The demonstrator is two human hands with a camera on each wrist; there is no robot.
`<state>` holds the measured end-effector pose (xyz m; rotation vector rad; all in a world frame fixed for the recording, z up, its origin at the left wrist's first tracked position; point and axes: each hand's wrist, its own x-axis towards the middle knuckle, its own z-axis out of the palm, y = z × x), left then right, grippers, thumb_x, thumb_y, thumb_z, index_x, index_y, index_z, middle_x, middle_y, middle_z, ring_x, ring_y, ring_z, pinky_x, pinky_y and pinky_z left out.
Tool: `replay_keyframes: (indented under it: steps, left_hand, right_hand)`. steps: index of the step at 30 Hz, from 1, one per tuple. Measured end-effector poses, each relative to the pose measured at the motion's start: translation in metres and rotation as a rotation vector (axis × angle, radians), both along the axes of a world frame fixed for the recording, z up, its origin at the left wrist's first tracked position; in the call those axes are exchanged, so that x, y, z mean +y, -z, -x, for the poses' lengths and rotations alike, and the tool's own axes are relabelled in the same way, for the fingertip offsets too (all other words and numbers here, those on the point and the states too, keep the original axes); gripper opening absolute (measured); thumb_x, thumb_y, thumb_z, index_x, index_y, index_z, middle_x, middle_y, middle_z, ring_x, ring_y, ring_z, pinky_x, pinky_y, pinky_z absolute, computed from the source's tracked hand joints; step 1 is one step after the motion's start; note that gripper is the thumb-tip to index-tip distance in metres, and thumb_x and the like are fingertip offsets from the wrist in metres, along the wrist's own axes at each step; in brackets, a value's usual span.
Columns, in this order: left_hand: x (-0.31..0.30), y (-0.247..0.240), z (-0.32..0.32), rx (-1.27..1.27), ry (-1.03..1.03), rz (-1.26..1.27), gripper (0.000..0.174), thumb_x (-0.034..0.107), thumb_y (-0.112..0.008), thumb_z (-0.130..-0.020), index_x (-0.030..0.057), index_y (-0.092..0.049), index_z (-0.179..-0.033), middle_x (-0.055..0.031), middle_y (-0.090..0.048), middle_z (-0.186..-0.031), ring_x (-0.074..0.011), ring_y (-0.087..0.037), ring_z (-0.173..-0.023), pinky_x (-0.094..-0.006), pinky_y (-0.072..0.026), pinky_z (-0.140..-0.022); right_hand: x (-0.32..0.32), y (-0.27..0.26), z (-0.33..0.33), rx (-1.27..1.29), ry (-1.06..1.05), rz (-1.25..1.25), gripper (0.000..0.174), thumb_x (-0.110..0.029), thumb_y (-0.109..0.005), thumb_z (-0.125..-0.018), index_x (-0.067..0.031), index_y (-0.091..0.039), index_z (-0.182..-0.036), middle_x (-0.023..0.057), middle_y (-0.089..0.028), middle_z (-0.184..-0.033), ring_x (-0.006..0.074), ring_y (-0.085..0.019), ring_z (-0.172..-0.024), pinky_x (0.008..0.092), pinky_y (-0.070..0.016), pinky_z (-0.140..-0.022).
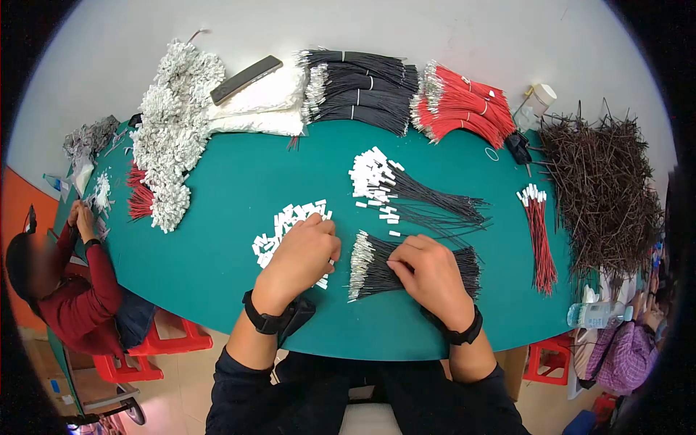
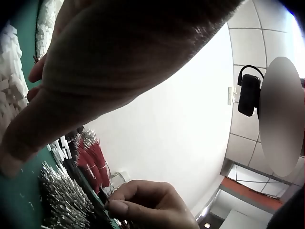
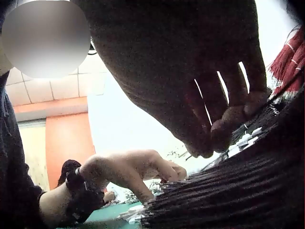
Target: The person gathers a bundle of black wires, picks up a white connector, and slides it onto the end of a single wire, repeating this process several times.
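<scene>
At the near edge of the green table (image 1: 232,181), the black wire bundle (image 1: 366,270) lay crosswise, its bare metal tips fanned out toward the person's left. The right hand (image 1: 428,272) sat on top of that bundle, knuckles up, fingers curled down into the strands; the left wrist view showed its thumb pressed to the forefinger, pinching at the wires. Just to the left, well, the left hand (image 1: 301,254) covered the near side of a scatter of small white connector housings (image 1: 279,221), fingertips bent down among them. Whether it actually held a piece, I could not tell. The two hands were close but apart, with the bundle's metal tips between them.

Beyond the hands lay a loose fan of black leads with white housings fitted (image 1: 406,190). A slim red wire bundle (image 1: 540,235) lay to the right, and next to it a big heap of dark brown strands (image 1: 602,185). Along the far edge were tied black wire bundles (image 1: 359,90), red wire bundles (image 1: 464,107) and a white heap (image 1: 174,123). A second person in a red sleeve (image 1: 94,279) worked at the left end.
</scene>
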<state>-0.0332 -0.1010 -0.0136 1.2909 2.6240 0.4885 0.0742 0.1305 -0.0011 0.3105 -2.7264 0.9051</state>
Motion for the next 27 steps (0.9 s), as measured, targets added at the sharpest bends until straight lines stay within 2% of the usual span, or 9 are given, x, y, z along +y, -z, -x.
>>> replay_keyframes:
  steps: [5, 8, 11, 14, 15, 18, 20, 22, 27]
  left_hand:
    - [0.004, 0.004, -0.006, 0.027, -0.011, 0.007, 0.018, 0.005, -0.084, -0.066, 0.0094, -0.072, -0.079, -0.0056, -0.065, -0.087, -0.0288, -0.061, -0.093, -0.0409, -0.0524, -0.081]
    - [0.006, 0.004, -0.010, 0.040, -0.021, 0.003, 0.016, 0.004, -0.081, -0.070, 0.0090, -0.072, -0.081, -0.0061, -0.064, -0.081, -0.0289, -0.063, -0.085, -0.0408, -0.0534, -0.076]
    - [0.009, -0.001, -0.012, 0.036, -0.033, -0.020, 0.014, 0.003, -0.079, -0.074, 0.0082, -0.073, -0.086, -0.0069, -0.064, -0.077, -0.0282, -0.065, -0.076, -0.0396, -0.0542, -0.069]
    - [0.015, -0.018, -0.008, -0.270, -0.103, -0.374, 0.014, 0.002, -0.078, -0.083, 0.0035, -0.074, -0.096, -0.0070, -0.071, -0.082, -0.0219, -0.071, -0.074, -0.0325, -0.0563, -0.065]
    - [0.016, -0.020, -0.010, -0.271, -0.107, -0.375, 0.014, 0.002, -0.078, -0.083, 0.0035, -0.074, -0.096, -0.0070, -0.071, -0.082, -0.0219, -0.071, -0.074, -0.0325, -0.0563, -0.065]
    - [0.020, -0.022, -0.013, -0.890, -0.326, -0.887, 0.013, 0.002, -0.075, -0.091, -0.0019, -0.072, -0.103, -0.0107, -0.076, -0.092, -0.0171, -0.074, -0.080, -0.0278, -0.0596, -0.070]
    - [0.024, -0.017, -0.013, -0.972, -0.319, -0.958, 0.013, 0.002, -0.074, -0.092, -0.0025, -0.072, -0.103, -0.0119, -0.076, -0.094, -0.0173, -0.074, -0.082, -0.0284, -0.0604, -0.072]
    - [0.027, -0.012, -0.013, -1.131, -0.298, -1.102, 0.012, 0.002, -0.073, -0.093, -0.0036, -0.071, -0.103, -0.0142, -0.076, -0.098, -0.0178, -0.075, -0.086, -0.0297, -0.0622, -0.076]
    - [0.031, -0.008, -0.017, -1.176, -0.292, -1.119, 0.012, 0.003, -0.072, -0.095, -0.0041, -0.070, -0.104, -0.0141, -0.076, -0.096, -0.0197, -0.075, -0.086, -0.0311, -0.0621, -0.079]
  right_hand:
    - [-0.001, 0.002, 0.000, 0.033, 0.029, 0.166, 0.005, 0.000, -0.072, -0.087, -0.0008, -0.067, -0.084, 0.0093, -0.066, -0.076, 0.0256, -0.061, -0.064, 0.0376, -0.0490, -0.058]
    - [-0.004, -0.002, -0.001, -0.108, 0.081, 0.482, 0.005, 0.003, -0.069, -0.091, 0.0011, -0.067, -0.086, 0.0044, -0.063, -0.072, 0.0124, -0.052, -0.054, 0.0291, -0.0402, -0.050]
    - [-0.005, -0.014, -0.003, -0.120, 0.123, 0.596, 0.003, 0.003, -0.071, -0.090, 0.0017, -0.069, -0.088, 0.0008, -0.058, -0.068, 0.0071, -0.045, -0.055, 0.0256, -0.0337, -0.050]
    - [-0.005, -0.019, -0.004, -0.082, 0.159, 0.622, 0.003, 0.003, -0.074, -0.088, 0.0020, -0.072, -0.090, -0.0015, -0.053, -0.066, 0.0045, -0.040, -0.056, 0.0237, -0.0288, -0.050]
    - [-0.005, -0.019, -0.004, -0.037, 0.174, 0.593, 0.005, 0.003, -0.075, -0.086, 0.0020, -0.073, -0.091, -0.0020, -0.052, -0.065, 0.0045, -0.038, -0.056, 0.0236, -0.0270, -0.051]
    - [-0.004, -0.021, -0.004, 0.033, 0.184, 0.536, 0.009, 0.003, -0.078, -0.084, 0.0015, -0.075, -0.092, -0.0017, -0.051, -0.064, 0.0051, -0.038, -0.056, 0.0240, -0.0269, -0.051]
    - [-0.003, -0.023, -0.005, 0.088, 0.178, 0.477, 0.012, 0.003, -0.080, -0.083, 0.0006, -0.076, -0.093, 0.0000, -0.053, -0.063, 0.0063, -0.041, -0.055, 0.0248, -0.0303, -0.050]
    - [-0.004, -0.024, -0.006, 0.091, 0.188, 0.484, 0.011, 0.003, -0.080, -0.082, 0.0010, -0.076, -0.092, -0.0008, -0.054, -0.064, 0.0057, -0.040, -0.055, 0.0246, -0.0291, -0.050]
    - [-0.006, -0.023, -0.006, 0.109, 0.218, 0.531, 0.010, 0.004, -0.080, -0.080, 0.0014, -0.076, -0.090, -0.0011, -0.057, -0.066, 0.0046, -0.041, -0.056, 0.0238, -0.0276, -0.051]
